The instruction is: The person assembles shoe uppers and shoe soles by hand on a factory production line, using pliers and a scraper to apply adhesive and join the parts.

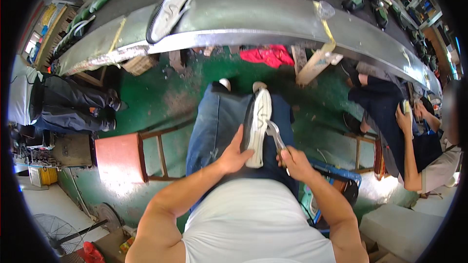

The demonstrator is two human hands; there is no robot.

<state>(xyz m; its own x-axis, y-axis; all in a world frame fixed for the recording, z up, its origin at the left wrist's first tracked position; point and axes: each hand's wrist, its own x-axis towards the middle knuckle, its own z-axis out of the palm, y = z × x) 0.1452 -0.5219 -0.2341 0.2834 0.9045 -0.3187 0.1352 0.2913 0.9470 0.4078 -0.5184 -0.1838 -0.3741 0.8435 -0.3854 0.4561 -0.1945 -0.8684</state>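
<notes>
Shoe (260, 122) is sole-up between both hands' fingers, long axis running away from the person, far end tipped slightly right; can't tell toe from heel. Left hand (235, 158) fingers clamped on its near left side, thumb on the pale, wavy-marked sole. Right hand (295, 164) fingers clamped round a shiny, curved-head metal tool (274, 132) at the sole's right edge.

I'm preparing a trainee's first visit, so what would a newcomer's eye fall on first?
Probably the white-soled shoe at centre, sole up over the jeans, held by the left hand while the right hand has a metal tool at its right edge. Then the red cloth below the metal ledge, and a similar shoe on that ledge, upper left.
</notes>
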